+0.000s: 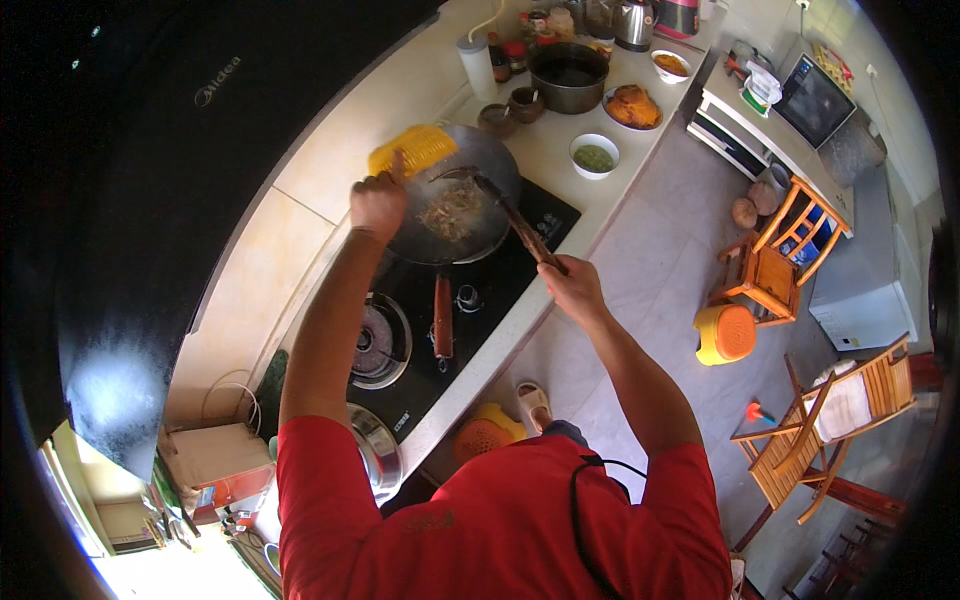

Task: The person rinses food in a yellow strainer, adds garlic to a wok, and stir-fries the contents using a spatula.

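Note:
My left hand [380,204] is closed on a yellow plastic basket [414,150], tilted over the far left rim of a dark wok [499,161]. Chopped food [453,213], brownish and green, lies in the bottom of the wok. In my right hand [576,291] is the wooden handle of a wok spatula [525,231]; its metal head reaches into the wok. The wok stands on a black gas stove [480,319], its red-brown handle [443,315] pointing back towards me. Whether anything remains in the basket cannot be made out.
Beyond the wok, the counter holds a white bowl of green food [593,157], a plate of orange food [632,107], a large dark pot [569,77] and several jars. A second burner [377,341] and a metal basin [375,450] lie nearer. The black range hood [187,150] hangs at left.

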{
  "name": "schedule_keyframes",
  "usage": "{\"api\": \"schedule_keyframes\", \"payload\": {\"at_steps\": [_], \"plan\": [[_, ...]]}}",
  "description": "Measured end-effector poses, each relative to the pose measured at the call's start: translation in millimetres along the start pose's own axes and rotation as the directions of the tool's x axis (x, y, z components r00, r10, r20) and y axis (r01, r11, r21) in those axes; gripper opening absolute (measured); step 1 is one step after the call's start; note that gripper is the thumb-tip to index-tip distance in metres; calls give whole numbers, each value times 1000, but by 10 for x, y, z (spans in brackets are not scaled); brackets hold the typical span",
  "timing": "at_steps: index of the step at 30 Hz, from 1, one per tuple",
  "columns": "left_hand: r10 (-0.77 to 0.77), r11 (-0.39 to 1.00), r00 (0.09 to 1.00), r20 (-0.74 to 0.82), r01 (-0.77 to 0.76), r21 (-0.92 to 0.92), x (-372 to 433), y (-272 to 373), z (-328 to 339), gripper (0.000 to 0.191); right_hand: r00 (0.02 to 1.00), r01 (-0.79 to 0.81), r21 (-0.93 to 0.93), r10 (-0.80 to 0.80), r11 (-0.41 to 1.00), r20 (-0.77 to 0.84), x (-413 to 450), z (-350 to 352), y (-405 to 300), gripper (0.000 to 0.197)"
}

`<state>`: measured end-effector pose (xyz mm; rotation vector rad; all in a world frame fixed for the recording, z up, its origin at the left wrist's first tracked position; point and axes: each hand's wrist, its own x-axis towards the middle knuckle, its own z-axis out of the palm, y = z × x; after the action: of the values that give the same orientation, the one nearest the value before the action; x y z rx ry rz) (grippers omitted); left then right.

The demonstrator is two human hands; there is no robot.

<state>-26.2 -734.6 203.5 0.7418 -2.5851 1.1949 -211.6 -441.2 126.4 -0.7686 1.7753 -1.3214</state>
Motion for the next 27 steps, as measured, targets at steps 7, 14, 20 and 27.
{"api": "schedule_keyframes", "payload": {"at_steps": [7,14,20,27], "plan": [[199,979,977,75,-194,-69,-136,61,18,71,1000,-15,-14,15,1000,16,33,-14,-28,30],[-96,993,995,-24,94,-77,40,-229,-96,62,998,-66,5,66,998,6,38,-29,-21,31],[-41,994,999,-35,37,-103,-104,-70,-49,67,999,-34,-53,34,998,13,55,-33,45,32],[-395,892,917,-65,365,-266,-168,-346,-54,54,999,-38,17,38,999,-7,-25,-81,11,28]]}}
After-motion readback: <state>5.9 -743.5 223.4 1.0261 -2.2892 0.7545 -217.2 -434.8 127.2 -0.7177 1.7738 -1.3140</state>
